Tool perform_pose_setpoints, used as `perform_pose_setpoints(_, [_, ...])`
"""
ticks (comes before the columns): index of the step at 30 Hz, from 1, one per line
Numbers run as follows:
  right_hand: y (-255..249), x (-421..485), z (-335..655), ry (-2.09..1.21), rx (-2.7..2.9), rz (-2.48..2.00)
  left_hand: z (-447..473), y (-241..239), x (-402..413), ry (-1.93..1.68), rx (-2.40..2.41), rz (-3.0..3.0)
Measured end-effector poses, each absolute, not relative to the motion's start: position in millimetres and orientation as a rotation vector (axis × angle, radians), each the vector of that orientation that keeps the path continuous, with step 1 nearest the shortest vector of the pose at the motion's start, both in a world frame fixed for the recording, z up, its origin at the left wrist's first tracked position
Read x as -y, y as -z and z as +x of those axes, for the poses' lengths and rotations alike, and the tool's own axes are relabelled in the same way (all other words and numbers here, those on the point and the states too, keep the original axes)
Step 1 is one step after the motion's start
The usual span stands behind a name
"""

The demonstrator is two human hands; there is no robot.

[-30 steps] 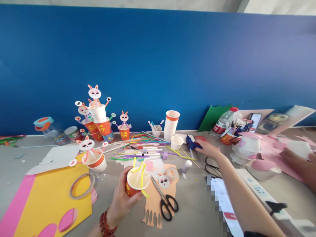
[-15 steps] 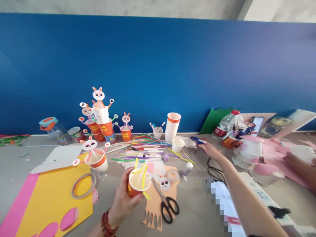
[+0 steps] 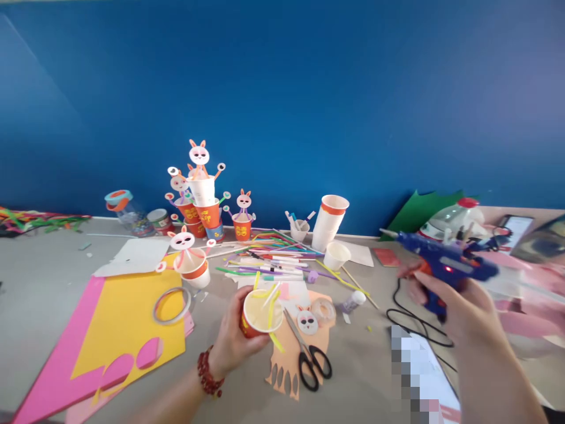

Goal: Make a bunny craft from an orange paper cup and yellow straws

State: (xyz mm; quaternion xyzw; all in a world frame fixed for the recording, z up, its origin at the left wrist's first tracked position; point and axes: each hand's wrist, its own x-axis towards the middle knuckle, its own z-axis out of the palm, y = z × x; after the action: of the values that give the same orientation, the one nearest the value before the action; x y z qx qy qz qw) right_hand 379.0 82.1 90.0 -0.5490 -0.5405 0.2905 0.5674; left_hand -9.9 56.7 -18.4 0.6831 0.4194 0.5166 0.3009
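Note:
My left hand (image 3: 241,335) is wrapped round a red paper cup (image 3: 260,315) whose open top faces me. Yellow pipe cleaners (image 3: 271,315) and a white stick stand in the cup, one bent down over its rim. My right hand (image 3: 459,303) grips a blue glue gun (image 3: 445,259) in the air at the right, its nozzle pointing left and a small red light glowing. Beside the cup lie black-handled scissors (image 3: 314,366), a white paper rabbit face (image 3: 307,321) and a roll of clear tape (image 3: 323,310) on cut orange paper (image 3: 282,377).
Finished rabbit cups (image 3: 202,209) stand stacked at the back left. Pipe cleaners and markers (image 3: 273,262) lie mid-table near a stack of paper cups (image 3: 330,224). Yellow paper (image 3: 132,318) covers the left. A black cable (image 3: 415,324) coils below the glue gun beside a partly blurred phone (image 3: 428,371).
My right hand has lifted the glue gun off the table and brought it up and nearer. My left hand still holds the cup. The view has shifted, and the co-worker's hand at right is out of sight.

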Motion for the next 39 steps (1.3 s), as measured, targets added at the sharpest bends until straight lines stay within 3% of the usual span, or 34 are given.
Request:
perform_pose_setpoints(9, [-71,1,275,-1.309,1.498,-1.265,-11,19,-57,-1.434,-1.122,1.762])
perform_pose_setpoints(39, [-56,-14,261,-1.031,1.971,-1.237,-10,12,-57,-1.429,-1.106,1.877])
